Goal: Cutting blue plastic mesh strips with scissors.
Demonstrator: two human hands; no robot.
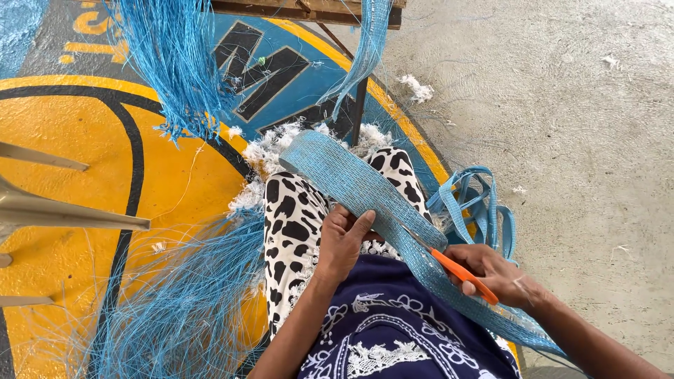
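Observation:
A wide woven blue mesh strip (351, 182) runs across my lap, over my black-and-white patterned trousers. My left hand (342, 241) pinches the strip's lower edge near my knee. My right hand (495, 274) grips orange-handled scissors (460, 272), their blades laid against the strip's edge between my two hands. More of the strip trails down past my right forearm.
Loose blue fibres (182, 302) lie heaped on the painted yellow and blue mat (70, 161) at left. Another bunch of blue strands (175, 63) hangs from above. Coiled blue strips (481, 203) lie at right on the concrete floor (576, 126). White fluff (270, 151) lies beyond my knees.

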